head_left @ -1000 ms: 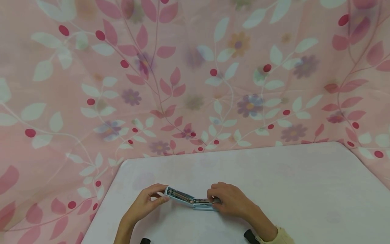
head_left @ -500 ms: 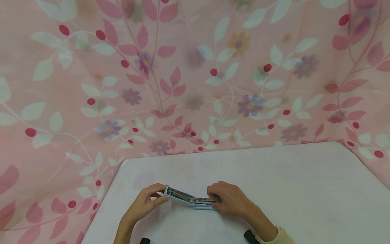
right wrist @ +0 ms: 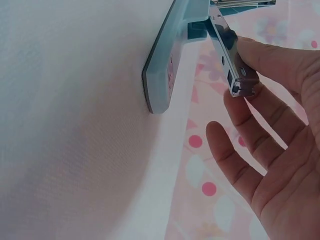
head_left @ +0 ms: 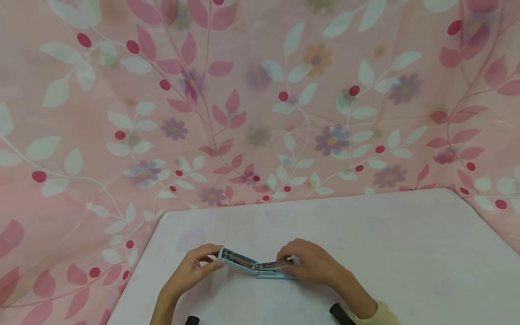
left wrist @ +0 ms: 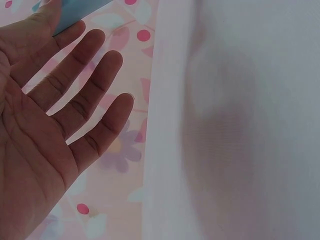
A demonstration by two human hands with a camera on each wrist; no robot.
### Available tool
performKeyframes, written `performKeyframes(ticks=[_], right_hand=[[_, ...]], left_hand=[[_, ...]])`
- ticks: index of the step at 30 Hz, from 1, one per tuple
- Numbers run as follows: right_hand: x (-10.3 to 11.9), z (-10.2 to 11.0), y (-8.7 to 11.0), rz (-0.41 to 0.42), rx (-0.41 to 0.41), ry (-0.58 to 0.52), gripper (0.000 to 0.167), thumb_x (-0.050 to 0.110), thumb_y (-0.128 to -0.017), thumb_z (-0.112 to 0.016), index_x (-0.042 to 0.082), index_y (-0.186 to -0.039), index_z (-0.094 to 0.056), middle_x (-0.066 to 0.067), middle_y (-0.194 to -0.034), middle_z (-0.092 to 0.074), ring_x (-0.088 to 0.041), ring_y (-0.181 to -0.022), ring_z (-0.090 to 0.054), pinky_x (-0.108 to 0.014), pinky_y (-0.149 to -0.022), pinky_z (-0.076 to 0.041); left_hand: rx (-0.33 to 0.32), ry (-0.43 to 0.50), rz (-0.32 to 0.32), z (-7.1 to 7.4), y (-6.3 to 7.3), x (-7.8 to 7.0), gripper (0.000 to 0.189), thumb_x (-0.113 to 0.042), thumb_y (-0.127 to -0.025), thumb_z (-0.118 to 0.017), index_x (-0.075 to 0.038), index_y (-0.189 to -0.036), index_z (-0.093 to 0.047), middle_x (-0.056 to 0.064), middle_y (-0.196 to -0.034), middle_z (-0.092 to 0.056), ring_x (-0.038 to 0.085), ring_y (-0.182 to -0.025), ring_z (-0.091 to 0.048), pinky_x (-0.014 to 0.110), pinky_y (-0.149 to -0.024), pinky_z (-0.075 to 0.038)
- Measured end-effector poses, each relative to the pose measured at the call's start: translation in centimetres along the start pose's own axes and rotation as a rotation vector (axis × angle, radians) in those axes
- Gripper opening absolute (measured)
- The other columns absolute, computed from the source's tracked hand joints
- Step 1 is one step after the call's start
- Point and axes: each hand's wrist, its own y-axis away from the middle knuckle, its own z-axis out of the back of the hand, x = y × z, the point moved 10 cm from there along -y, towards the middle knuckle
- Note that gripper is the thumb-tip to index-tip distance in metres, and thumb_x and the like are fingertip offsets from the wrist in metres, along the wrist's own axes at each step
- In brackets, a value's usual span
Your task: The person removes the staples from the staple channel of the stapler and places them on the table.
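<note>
A light blue stapler [head_left: 276, 275] is spread wide on the table, its base lying on the right. My left hand [head_left: 191, 273] pinches the far end of the raised top cover [head_left: 239, 262] between thumb and finger; the other fingers [left wrist: 95, 90] are spread in the left wrist view. With thumb and fingertips, my right hand [head_left: 314, 264] holds the metal staple magazine [right wrist: 232, 60], which is tilted up from the base [right wrist: 167, 75]. In the right wrist view one finger [right wrist: 232, 162] stays off the metal. Whether staples lie inside cannot be told.
A white-covered table [head_left: 345, 230] with rounded corners stands beneath the hands. Behind it hangs a pink floral curtain [head_left: 252, 113]. Black cylindrical pieces, one at the left [head_left: 192, 320] and one at the right wrist [head_left: 340, 313], show at the lower edge.
My right hand has risen slightly and lifted the metal magazine farther from the stapler's base, so the gap is wider. The left hand holds the cover almost as before.
</note>
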Motion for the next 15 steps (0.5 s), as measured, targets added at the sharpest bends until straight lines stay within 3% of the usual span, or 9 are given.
performKeyframes(ticks=[8, 15], right_hand=[[-0.18, 0.48, 0.1, -0.031, -0.015, 0.011, 0.023, 0.02, -0.087, -0.076, 0.024, -0.11, -0.075, 0.019, -0.1, -0.065, -0.007, -0.092, -0.057, -0.026, -0.075, -0.048], [-0.81, 0.8, 0.21, -0.086, -0.02, 0.024, 0.019, 0.023, -0.085, -0.078, 0.022, -0.104, -0.076, 0.021, -0.093, -0.064, -0.006, -0.088, -0.058, -0.027, -0.074, -0.05]], left_hand=[[0.002, 0.002, 0.008, -0.01, 0.03, 0.05, 0.029, -0.02, -0.088, -0.076, -0.018, -0.117, -0.072, -0.003, -0.105, -0.069, 0.017, -0.093, -0.062, 0.032, -0.08, -0.054], [0.006, -0.002, -0.004, 0.04, 0.17, -0.34, 0.034, -0.019, -0.089, -0.075, -0.008, -0.121, -0.07, -0.001, -0.106, -0.069, 0.016, -0.093, -0.062, 0.032, -0.08, -0.054]])
